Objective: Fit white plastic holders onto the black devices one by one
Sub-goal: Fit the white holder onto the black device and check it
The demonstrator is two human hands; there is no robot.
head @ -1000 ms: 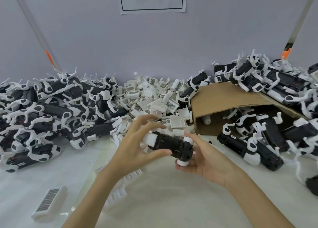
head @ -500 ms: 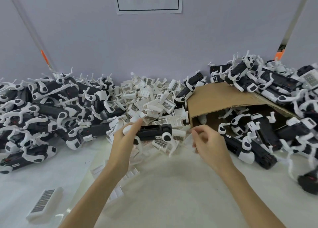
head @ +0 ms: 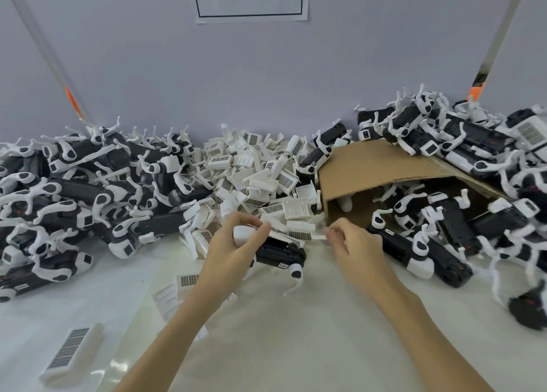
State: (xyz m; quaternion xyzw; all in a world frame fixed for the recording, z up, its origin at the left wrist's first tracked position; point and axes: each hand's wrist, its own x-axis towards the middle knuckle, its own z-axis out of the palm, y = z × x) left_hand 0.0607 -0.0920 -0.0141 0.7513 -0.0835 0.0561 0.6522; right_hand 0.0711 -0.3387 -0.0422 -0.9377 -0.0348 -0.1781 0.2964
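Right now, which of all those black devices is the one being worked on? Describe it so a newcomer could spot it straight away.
Start at the tipped cardboard box right of centre, then look just left of its opening, in front of the pile of loose white holders. There the left hand grips a black device. Unlike the heaped devices on either side, it alone is held in a hand.

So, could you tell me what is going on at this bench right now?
A person is fitting white holders onto black devices. The left hand grips one black device just above the table, while the right hand pinches a small white holder at the edge of the loose holder pile. The holder is not on the device yet. More devices lie heaped on both sides and in a tipped cardboard box.
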